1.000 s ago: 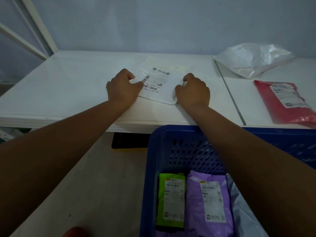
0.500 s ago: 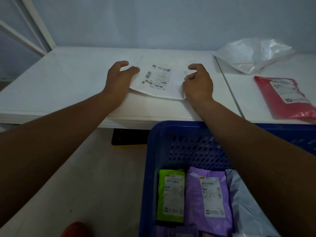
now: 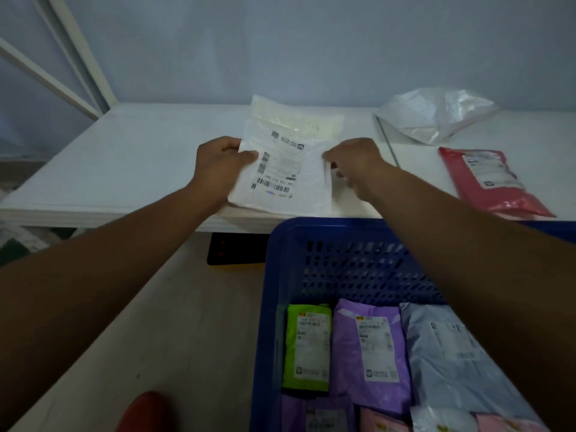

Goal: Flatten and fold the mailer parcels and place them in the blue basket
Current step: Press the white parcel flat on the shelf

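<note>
Centre of the frame: white mailer [image 3: 290,169], label up with its barcode toward the lower edge, held over the near edge of the white table [image 3: 124,157]. Gripped at its left side by the left hand [image 3: 218,165], thumb on top and fingers curled beneath; pinched at its right side by the right hand [image 3: 358,163], fingers bent round the edge. Far end of the mailer toward the wall, contact with the tabletop impossible to tell. Lower right: blue basket [image 3: 280,244] just below the table's edge, with 3 mailers side by side inside, a green mailer [image 3: 308,344], a purple mailer [image 3: 371,347] and a grey mailer [image 3: 452,363], more packets partly seen at the bottom edge. Upper right, on the table: crumpled clear bag [image 3: 436,116] and, just below it, a red mailer [image 3: 492,182] lying flat, well apart from both hands
</note>
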Demonstrator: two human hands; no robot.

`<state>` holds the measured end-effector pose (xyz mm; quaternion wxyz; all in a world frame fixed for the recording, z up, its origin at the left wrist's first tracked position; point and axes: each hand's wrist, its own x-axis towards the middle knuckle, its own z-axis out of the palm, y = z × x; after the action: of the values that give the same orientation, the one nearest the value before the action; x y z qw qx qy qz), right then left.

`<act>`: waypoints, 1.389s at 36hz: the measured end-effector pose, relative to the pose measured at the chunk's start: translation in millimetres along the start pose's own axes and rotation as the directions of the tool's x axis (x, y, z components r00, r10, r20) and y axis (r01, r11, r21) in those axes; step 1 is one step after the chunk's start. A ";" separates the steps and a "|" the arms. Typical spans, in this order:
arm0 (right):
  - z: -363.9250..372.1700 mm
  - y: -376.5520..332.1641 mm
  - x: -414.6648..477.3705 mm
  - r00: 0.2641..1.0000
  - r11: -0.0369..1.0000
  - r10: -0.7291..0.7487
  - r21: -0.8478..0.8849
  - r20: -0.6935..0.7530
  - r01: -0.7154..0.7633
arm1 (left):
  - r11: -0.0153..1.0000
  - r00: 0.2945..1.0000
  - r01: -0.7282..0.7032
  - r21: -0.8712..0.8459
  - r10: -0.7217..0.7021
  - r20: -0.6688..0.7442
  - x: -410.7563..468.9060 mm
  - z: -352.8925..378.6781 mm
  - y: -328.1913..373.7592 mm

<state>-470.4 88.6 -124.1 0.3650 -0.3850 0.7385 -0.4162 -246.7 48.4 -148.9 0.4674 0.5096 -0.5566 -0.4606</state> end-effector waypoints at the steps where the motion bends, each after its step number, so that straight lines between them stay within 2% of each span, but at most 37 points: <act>1: -2.2 0.2 -6.4 1.000 1.000 -0.007 0.020 -0.011 0.007 | 1.000 1.000 -0.003 -0.025 0.003 -0.001 -8.7 1.7 2.7; 7: -41.5 -11.5 -46.5 0.996 0.986 -0.050 0.152 -0.072 0.061 | 0.984 1.000 -0.013 -0.178 0.012 -0.007 -46.3 12.3 36.1; 14: -101.0 -4.2 -84.1 0.974 0.984 -0.157 0.056 -0.160 0.168 | 0.965 0.994 -0.022 -0.260 0.050 0.102 -97.9 37.7 61.2; 16: -119.4 4.3 -91.6 0.978 0.988 -0.148 0.018 -0.145 0.152 | 0.968 0.986 0.011 -0.252 0.030 0.162 -111.6 47.1 63.0; 19: -147.4 27.6 -107.3 0.995 0.995 -0.068 0.069 -0.073 0.073 | 0.977 0.965 0.078 -0.197 -0.024 0.263 -131.7 63.8 60.2; 22: -174.4 60.8 -119.5 1.000 0.997 0.024 0.077 0.010 -0.025 | 0.990 0.927 0.120 -0.078 -0.083 0.366 -148.6 78.4 54.1; 27: -215.1 119.0 -144.7 0.959 0.979 0.203 -0.018 0.200 -0.203 | 0.983 0.782 0.095 0.160 -0.173 0.598 -180.4 106.4 50.2; 30: -235.5 149.1 -159.1 0.902 0.947 0.318 -0.141 0.291 -0.288 | 0.936 0.618 0.118 0.333 -0.331 0.713 -193.2 126.3 42.5; 33: -249.3 177.2 -167.5 0.860 0.907 0.411 -0.233 0.303 -0.351 | 0.856 0.476 0.094 0.508 -0.487 0.733 -207.3 149.2 25.8; 35: -254.4 196.2 -169.2 0.833 0.872 0.473 -0.291 0.288 -0.394 | 0.800 0.438 0.089 0.594 -0.567 0.698 -216.8 166.4 8.1; 39: -260.7 243.1 -161.1 0.779 0.774 0.593 -0.414 0.206 -0.480 | 0.702 0.404 0.123 0.701 -0.681 0.611 -230.5 201.6 -39.2; 43: -265.4 282.7 -150.9 0.751 0.713 0.649 -0.439 0.119 -0.546 | 0.669 0.384 0.283 0.688 -0.736 0.557 -239.5 233.8 -84.5; 50: -274.2 318.9 -128.2 0.733 0.655 0.679 -0.485 0.040 -0.579 | 0.719 0.495 0.378 0.584 -0.690 0.529 -259.7 270.7 -131.0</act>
<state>-734.5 405.8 -275.6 0.4684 -0.2188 0.8551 -0.0391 -485.3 310.0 -329.3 -0.0720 0.5192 -0.5807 -0.6229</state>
